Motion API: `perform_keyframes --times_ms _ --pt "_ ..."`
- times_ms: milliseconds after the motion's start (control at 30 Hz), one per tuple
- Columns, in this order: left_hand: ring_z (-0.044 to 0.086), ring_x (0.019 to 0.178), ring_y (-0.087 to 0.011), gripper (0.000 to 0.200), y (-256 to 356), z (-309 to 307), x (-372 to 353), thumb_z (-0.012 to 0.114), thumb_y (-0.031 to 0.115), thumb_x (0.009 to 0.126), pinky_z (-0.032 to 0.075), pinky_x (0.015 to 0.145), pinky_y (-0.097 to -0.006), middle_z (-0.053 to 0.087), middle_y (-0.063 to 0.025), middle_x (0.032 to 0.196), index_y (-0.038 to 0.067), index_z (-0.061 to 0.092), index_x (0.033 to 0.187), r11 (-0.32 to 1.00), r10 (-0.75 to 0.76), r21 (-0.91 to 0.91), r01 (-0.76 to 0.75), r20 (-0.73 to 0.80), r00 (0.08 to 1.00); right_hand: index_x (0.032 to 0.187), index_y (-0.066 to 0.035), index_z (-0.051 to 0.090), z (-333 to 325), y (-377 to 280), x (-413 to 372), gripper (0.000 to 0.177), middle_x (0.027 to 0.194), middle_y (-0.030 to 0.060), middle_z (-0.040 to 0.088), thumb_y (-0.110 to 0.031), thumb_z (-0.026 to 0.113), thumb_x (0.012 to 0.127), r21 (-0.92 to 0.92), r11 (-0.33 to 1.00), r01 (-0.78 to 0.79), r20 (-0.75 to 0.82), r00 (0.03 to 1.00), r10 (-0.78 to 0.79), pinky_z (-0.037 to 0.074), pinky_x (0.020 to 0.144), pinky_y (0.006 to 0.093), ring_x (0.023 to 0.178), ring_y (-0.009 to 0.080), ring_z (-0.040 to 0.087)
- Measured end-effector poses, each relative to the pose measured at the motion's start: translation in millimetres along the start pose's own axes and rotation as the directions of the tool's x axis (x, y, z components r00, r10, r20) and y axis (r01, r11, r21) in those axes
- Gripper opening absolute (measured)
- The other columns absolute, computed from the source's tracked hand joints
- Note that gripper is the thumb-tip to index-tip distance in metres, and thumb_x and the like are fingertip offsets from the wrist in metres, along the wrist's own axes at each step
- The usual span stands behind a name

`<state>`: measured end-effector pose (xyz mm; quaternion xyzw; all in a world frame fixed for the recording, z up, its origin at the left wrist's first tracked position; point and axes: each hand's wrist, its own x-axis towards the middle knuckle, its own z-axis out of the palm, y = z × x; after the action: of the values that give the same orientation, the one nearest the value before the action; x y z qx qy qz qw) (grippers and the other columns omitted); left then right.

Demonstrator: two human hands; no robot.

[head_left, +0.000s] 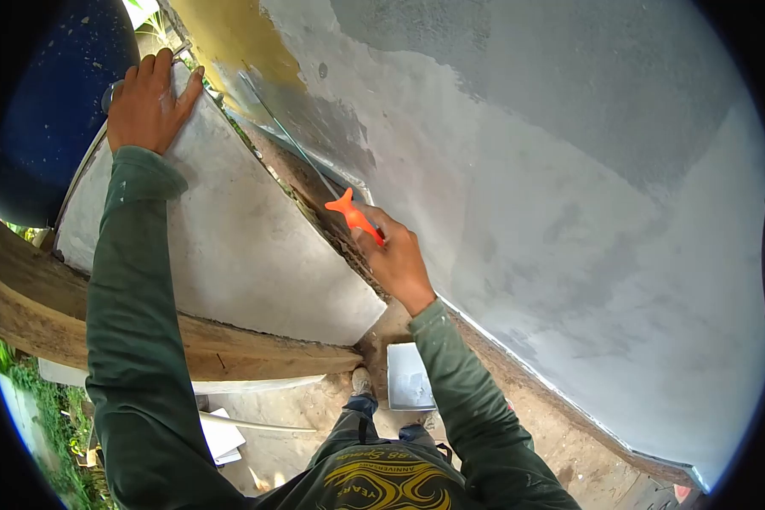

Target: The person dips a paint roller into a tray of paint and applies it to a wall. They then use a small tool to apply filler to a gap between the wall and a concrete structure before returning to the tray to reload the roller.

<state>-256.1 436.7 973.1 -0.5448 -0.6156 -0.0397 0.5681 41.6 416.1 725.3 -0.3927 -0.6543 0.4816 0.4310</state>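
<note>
My right hand (397, 259) is wrapped around the orange handle of a paint roller (345, 206). A long, thin metal rod runs from this handle up and left, close to the wall; the roller's far end is too small to make out. My left hand (151, 104) lies with its fingers stretched over the upper end of a pale grey slab (229, 229), beside a dark blue rounded container (59, 110). To the right stands the wall (552, 212), coated in uneven patches of light and darker grey, with a yellow area (234, 42) at its upper left.
A narrow gap with rough edges separates slab and wall. By my feet sits a paint tray (410, 378) holding pale grey paint. A curved wooden beam (255, 355) runs below the slab. White sheets (221, 438) lie on the ground at lower left, near green plants (47, 425).
</note>
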Motion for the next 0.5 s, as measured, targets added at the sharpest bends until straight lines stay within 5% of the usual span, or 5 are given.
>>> perform_keyframes --times_ms 200,400,500 --pt "0.067 0.099 -0.0273 0.05 -3 5 0 0.058 0.056 0.099 0.057 0.084 -0.0447 0.07 -0.0078 0.108 0.01 0.064 0.118 1.0 0.003 -0.009 -0.003 -0.018 1.0 0.139 -0.009 0.064 -61 -3 -76 0.042 0.103 0.0136 0.074 -0.012 0.068 0.098 0.075 0.992 -0.098 0.031 0.995 0.096 0.053 0.08 0.0305 0.081 0.0164 0.064" --pt "0.066 0.106 -0.0295 0.053 -8 19 -1 0.057 0.056 0.099 0.056 0.089 -0.0466 0.068 -0.0086 0.115 0.01 0.061 0.127 1.0 -0.001 -0.026 0.001 -0.021 1.0 0.141 -0.007 0.063 -105 -14 -143 0.041 0.099 0.0067 0.072 -0.011 0.067 0.1 0.045 0.983 -0.177 0.005 0.984 0.177 0.051 0.078 0.0279 0.08 0.0115 0.059" --pt "0.066 0.107 -0.0293 0.054 -10 22 -2 0.057 0.057 0.099 0.056 0.09 -0.047 0.069 -0.0087 0.114 0.01 0.061 0.126 1.0 0.009 -0.022 -0.01 -0.066 0.998 0.142 -0.007 0.062 -123 -31 -172 0.041 0.089 0.0016 0.066 -0.011 0.066 0.101 0.047 0.961 -0.271 0.02 0.963 0.27 0.045 0.066 0.0235 0.069 0.0069 0.05"
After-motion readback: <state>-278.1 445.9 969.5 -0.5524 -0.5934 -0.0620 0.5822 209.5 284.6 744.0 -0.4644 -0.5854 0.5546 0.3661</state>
